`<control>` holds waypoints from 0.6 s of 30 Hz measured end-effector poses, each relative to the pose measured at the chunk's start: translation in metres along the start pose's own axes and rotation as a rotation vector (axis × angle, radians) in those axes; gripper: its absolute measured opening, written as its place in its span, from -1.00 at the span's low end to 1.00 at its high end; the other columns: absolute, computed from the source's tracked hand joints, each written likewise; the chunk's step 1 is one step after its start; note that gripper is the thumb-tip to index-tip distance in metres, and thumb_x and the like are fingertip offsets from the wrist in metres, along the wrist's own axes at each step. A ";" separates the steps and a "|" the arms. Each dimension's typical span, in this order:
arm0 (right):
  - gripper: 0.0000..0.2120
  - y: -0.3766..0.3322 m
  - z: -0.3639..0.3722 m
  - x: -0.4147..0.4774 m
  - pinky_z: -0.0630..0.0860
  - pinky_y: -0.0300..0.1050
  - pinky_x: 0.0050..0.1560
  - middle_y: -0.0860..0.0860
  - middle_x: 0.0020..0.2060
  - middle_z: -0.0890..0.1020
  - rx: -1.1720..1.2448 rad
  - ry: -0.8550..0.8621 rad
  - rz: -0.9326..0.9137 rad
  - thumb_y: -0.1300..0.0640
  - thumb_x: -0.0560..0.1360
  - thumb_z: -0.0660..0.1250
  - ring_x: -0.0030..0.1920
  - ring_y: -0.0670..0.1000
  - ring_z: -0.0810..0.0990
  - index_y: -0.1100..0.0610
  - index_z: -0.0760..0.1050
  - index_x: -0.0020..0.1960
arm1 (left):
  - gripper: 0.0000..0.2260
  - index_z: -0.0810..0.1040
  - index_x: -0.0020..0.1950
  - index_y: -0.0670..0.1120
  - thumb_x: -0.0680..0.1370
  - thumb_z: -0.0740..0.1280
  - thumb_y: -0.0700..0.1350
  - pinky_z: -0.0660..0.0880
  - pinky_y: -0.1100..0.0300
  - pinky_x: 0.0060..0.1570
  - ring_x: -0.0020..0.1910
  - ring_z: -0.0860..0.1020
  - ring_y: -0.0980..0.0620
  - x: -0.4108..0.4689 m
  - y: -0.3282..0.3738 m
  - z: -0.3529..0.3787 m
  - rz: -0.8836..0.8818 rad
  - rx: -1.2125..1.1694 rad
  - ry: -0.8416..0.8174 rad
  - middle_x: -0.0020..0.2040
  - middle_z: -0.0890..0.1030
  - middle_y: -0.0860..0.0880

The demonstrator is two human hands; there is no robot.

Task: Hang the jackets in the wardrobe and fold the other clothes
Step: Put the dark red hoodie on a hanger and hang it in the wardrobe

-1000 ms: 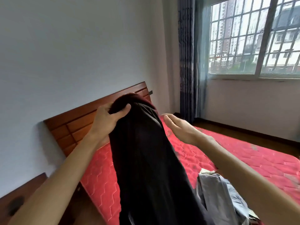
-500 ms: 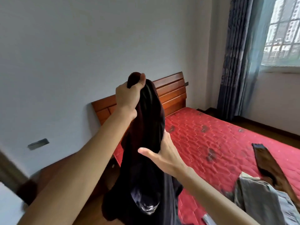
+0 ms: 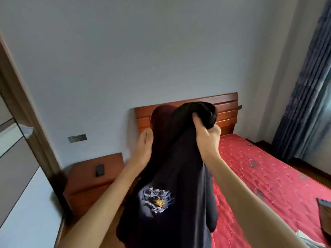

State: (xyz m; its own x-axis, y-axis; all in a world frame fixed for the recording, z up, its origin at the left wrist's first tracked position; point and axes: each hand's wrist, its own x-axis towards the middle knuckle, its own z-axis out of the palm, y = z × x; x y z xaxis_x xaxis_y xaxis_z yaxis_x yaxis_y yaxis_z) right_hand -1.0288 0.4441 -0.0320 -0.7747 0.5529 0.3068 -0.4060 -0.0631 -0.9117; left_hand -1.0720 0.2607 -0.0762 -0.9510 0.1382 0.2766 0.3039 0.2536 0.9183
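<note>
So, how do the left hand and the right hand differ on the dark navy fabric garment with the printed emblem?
The right hand curls its fingers round the bunched top of the dark navy fabric garment; the left hand lies with straight fingers against its side. The right hand's grip is at the very top, the left hand a little lower. Both touch the same garment.

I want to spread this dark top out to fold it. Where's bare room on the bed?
The red mattress is bare from the headboard down its middle toward the curtain side. It is crowded at the lower right edge, where a brown garment and grey cloth lie.
</note>
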 end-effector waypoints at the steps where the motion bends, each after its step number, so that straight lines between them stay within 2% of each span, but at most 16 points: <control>1: -0.70 -0.004 0.004 0.003 0.53 -0.20 -0.20 -0.01 -0.28 0.64 -0.001 -0.003 -0.030 -0.06 0.48 0.46 -0.22 -0.12 0.60 0.21 0.64 -0.14 | -0.27 0.39 0.44 0.04 0.49 -0.04 0.48 0.26 0.06 0.48 0.38 0.43 0.13 -0.012 -0.028 -0.002 -0.075 0.030 -0.027 0.35 0.49 0.13; 3: -0.69 -0.013 0.011 0.006 0.51 -0.22 -0.17 -0.05 -0.28 0.63 0.004 0.018 -0.062 -0.08 0.49 0.44 -0.23 -0.14 0.59 0.20 0.64 -0.08 | -0.29 0.41 0.39 0.12 0.44 -0.02 0.52 0.28 0.14 0.42 0.36 0.43 0.15 -0.038 -0.080 0.001 -0.210 0.100 -0.121 0.30 0.50 0.18; 4: -0.72 -0.018 0.012 0.007 0.52 -0.24 -0.13 -0.09 -0.26 0.64 0.012 0.035 -0.068 -0.09 0.49 0.44 -0.21 -0.17 0.61 0.15 0.65 -0.07 | -0.29 0.45 0.29 0.18 0.36 0.01 0.60 0.34 0.14 0.38 0.31 0.48 0.14 -0.048 -0.107 0.006 -0.262 0.123 -0.153 0.23 0.54 0.17; 6: -0.79 -0.032 0.008 0.008 0.53 -0.30 -0.10 -0.16 -0.25 0.67 0.026 0.069 -0.062 -0.12 0.49 0.43 -0.17 -0.23 0.64 0.02 0.65 -0.11 | -0.29 0.50 0.13 0.34 0.14 0.14 0.69 0.43 0.16 0.31 0.24 0.56 0.10 -0.058 -0.168 0.019 -0.327 0.119 -0.210 0.14 0.60 0.18; 7: -0.79 -0.039 0.003 0.008 0.55 -0.29 -0.09 -0.18 -0.25 0.68 0.026 0.080 -0.056 -0.15 0.48 0.42 -0.14 -0.22 0.65 -0.01 0.64 -0.13 | -0.36 0.47 0.13 0.47 0.13 0.23 0.67 0.45 0.16 0.30 0.26 0.57 0.06 -0.060 -0.193 0.027 -0.334 0.103 -0.233 0.17 0.61 0.14; 8: -0.78 -0.045 -0.003 0.007 0.57 -0.26 -0.07 -0.18 -0.25 0.68 0.026 0.082 -0.051 -0.18 0.47 0.42 -0.11 -0.19 0.66 -0.03 0.64 -0.16 | -0.41 0.38 0.21 0.57 0.20 0.34 0.58 0.44 0.14 0.33 0.31 0.55 0.02 -0.062 -0.203 0.036 -0.307 0.090 -0.232 0.25 0.59 0.08; 9: -0.77 -0.049 -0.009 0.007 0.59 -0.24 -0.05 -0.18 -0.24 0.69 0.028 0.087 -0.048 -0.19 0.47 0.42 -0.10 -0.16 0.67 -0.04 0.64 -0.18 | -0.34 0.24 0.37 0.54 0.34 0.45 0.39 0.40 0.15 0.37 0.39 0.49 0.02 -0.062 -0.206 0.045 -0.265 0.064 -0.216 0.37 0.52 0.03; 10: -0.77 -0.054 -0.016 0.006 0.59 -0.23 -0.05 -0.18 -0.25 0.68 0.030 0.095 -0.052 -0.20 0.47 0.41 -0.10 -0.15 0.67 -0.05 0.63 -0.20 | -0.23 0.11 0.53 0.38 0.46 0.49 0.14 0.34 0.20 0.40 0.45 0.41 0.06 -0.060 -0.200 0.055 -0.213 0.023 -0.213 0.46 0.41 0.04; 11: -0.76 -0.057 -0.023 0.007 0.60 -0.23 -0.06 -0.18 -0.25 0.68 0.028 0.102 -0.060 -0.20 0.47 0.41 -0.10 -0.14 0.67 -0.05 0.62 -0.22 | -0.20 0.05 0.60 0.19 0.52 0.47 -0.08 0.30 0.24 0.41 0.47 0.35 0.11 -0.054 -0.190 0.065 -0.156 -0.015 -0.217 0.49 0.34 0.09; 12: -0.75 -0.058 -0.030 0.008 0.61 -0.21 -0.07 -0.17 -0.25 0.69 0.018 0.111 -0.061 -0.20 0.46 0.42 -0.10 -0.13 0.68 -0.04 0.63 -0.23 | -0.23 0.11 0.60 0.10 0.52 0.45 -0.20 0.30 0.24 0.41 0.45 0.36 0.16 -0.048 -0.177 0.073 -0.098 -0.033 -0.217 0.48 0.35 0.12; 13: -0.74 -0.058 -0.039 0.010 0.62 -0.18 -0.07 -0.15 -0.25 0.71 0.009 0.121 -0.060 -0.21 0.45 0.43 -0.10 -0.11 0.69 -0.03 0.64 -0.22 | -0.32 0.27 0.55 0.11 0.51 0.45 -0.24 0.35 0.19 0.40 0.41 0.43 0.17 -0.038 -0.172 0.084 -0.040 -0.047 -0.204 0.44 0.45 0.13; 15: -0.72 -0.055 -0.058 0.014 0.63 -0.16 -0.09 -0.15 -0.25 0.72 -0.008 0.147 -0.046 -0.22 0.44 0.43 -0.11 -0.10 0.71 0.00 0.65 -0.18 | -0.52 0.58 0.21 0.28 0.49 0.44 -0.28 0.50 0.03 0.27 0.17 0.62 0.18 -0.016 -0.162 0.097 0.016 -0.004 -0.139 0.14 0.68 0.17; 17: -0.67 -0.049 -0.085 0.021 0.63 -0.15 -0.12 -0.10 -0.21 0.73 -0.040 0.176 -0.029 -0.23 0.43 0.43 -0.12 -0.08 0.71 0.04 0.65 -0.10 | -0.58 0.65 -0.06 0.26 0.51 0.42 -0.33 0.54 0.02 0.07 -0.06 0.63 0.32 0.000 -0.147 0.098 0.036 0.019 -0.071 -0.10 0.71 0.22; 18: -0.67 -0.047 -0.100 0.025 0.63 -0.14 -0.12 -0.07 -0.19 0.73 -0.055 0.200 -0.019 -0.21 0.44 0.44 -0.13 -0.08 0.71 0.06 0.64 -0.07 | -0.61 0.63 -0.12 0.23 0.52 0.42 -0.32 0.50 0.08 -0.01 -0.13 0.61 0.36 0.005 -0.133 0.093 0.047 0.021 -0.045 -0.16 0.70 0.21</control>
State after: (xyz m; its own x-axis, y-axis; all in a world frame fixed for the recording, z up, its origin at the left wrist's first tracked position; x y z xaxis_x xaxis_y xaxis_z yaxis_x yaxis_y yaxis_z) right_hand -0.9802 0.5441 -0.0093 -0.6531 0.7081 0.2686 -0.3886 -0.0089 -0.9214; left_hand -1.1117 0.3169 -0.2235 -0.9324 0.1931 0.3055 0.3494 0.2657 0.8985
